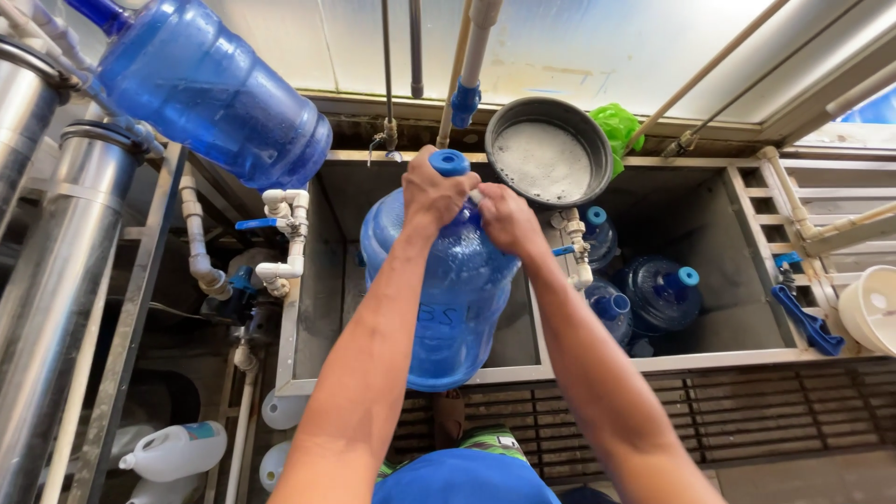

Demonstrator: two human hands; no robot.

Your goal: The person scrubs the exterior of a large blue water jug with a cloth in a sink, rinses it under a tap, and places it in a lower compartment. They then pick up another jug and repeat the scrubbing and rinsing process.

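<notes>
Head view, looking down: both hands work at the top of a large blue water jug [446, 299], which stands upright at the front edge of a grey wash basin [709, 308]. The left hand [437, 194] is closed around the jug's shoulder just below its blue cap [451, 162]. The right hand [504, 217] is closed on the neck area beside it, fingers curled; a small white piece shows between the two hands, too small to identify.

Handling assessment: the jug is rigid, translucent plastic and looks wet, so the wall is likely slippery. Whether it is full cannot be told; if full, it would be heavy. The narrow neck under the cap and the ribbed shoulder appear to be the surest places to take hold.

Surroundings: a round metal pan [549, 151] holding white foam rests on the basin's back rim, a green scrubber [616, 126] just behind it. More capped blue jugs [661, 294] lie in the basin's right compartment. Another blue jug [210, 89] is mounted tilted at upper left, near steel cylinders [47, 280] and white pipes [280, 233]. A white plastic bottle [177, 450] lies on the floor below.
</notes>
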